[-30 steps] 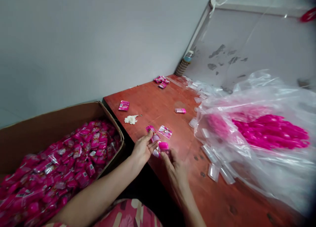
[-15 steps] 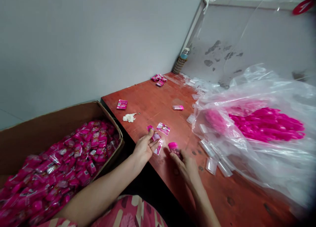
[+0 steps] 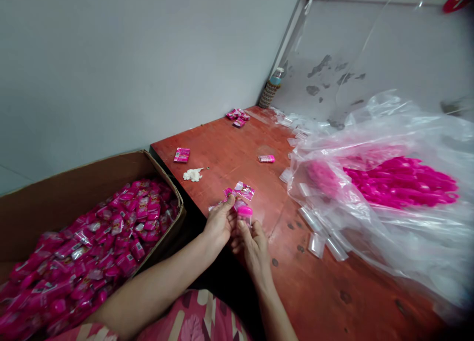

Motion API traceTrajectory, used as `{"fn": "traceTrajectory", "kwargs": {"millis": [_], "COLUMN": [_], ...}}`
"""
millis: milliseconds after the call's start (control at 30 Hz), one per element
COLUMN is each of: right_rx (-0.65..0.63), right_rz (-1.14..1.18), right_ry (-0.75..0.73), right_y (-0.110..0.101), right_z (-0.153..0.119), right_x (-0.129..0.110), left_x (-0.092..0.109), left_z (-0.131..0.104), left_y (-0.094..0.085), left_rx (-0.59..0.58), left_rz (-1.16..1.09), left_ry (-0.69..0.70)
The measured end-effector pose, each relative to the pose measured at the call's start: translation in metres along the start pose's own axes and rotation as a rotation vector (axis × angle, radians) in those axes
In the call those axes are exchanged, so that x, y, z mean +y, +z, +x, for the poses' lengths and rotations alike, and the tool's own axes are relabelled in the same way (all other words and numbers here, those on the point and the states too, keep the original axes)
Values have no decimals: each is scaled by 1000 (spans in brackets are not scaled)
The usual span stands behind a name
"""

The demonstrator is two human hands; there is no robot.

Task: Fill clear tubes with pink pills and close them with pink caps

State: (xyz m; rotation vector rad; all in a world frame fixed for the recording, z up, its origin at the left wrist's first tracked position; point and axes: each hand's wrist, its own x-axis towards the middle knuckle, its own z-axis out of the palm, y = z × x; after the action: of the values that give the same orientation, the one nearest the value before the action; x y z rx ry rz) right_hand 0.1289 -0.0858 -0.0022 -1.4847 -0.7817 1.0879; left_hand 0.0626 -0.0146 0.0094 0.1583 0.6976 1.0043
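Note:
Over the near edge of the red table my two hands are close together, almost touching. My left hand (image 3: 217, 223) pinches a pink printed plastic sleeve (image 3: 240, 202) between thumb and fingers. My right hand (image 3: 255, 249) grips a small clear container with a bright pink cap (image 3: 244, 211), cap up, right beside the sleeve. Whether the container's cap is inside the sleeve I cannot tell. Just beyond the fingers another flat printed sleeve (image 3: 245, 190) lies on the table. The lower part of the container is hidden by my right fingers.
A cardboard box (image 3: 182, 207) full of pink wrapped containers stands left. On the red table (image 3: 222, 148) are a pink packet (image 3: 181, 155), a white crumpled scrap (image 3: 193, 174), a lying container (image 3: 266, 158), clear tubes (image 3: 336, 248) and a large plastic bag (image 3: 374, 232) of pink pieces.
My right hand has moved left with the pink-capped container, up to my left hand. The left hand keeps hold of the sleeve and has shifted only slightly.

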Motion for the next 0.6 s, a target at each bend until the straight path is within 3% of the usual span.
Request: {"fn": "traceTrajectory", "kwargs": {"millis": [100,200,367,600], "right_rx": [-71,-103,-67,43], "right_rz": [54,88,31,-140], "right_ry": [-11,-18,-51,-140], "right_y": [0,-1,-3,-6], "right_z": [1,2,4,1], "right_x": [0,2,6,11], "left_x": [2,5,10,9], "left_z": [-2,-3,-4,-3], "left_y": [-1,-3,-5,-7], "left_rx": [9,-83,-244,-288], "left_rz": [78,164,289,444], "left_ry": [-40,-52,3,-31]}}
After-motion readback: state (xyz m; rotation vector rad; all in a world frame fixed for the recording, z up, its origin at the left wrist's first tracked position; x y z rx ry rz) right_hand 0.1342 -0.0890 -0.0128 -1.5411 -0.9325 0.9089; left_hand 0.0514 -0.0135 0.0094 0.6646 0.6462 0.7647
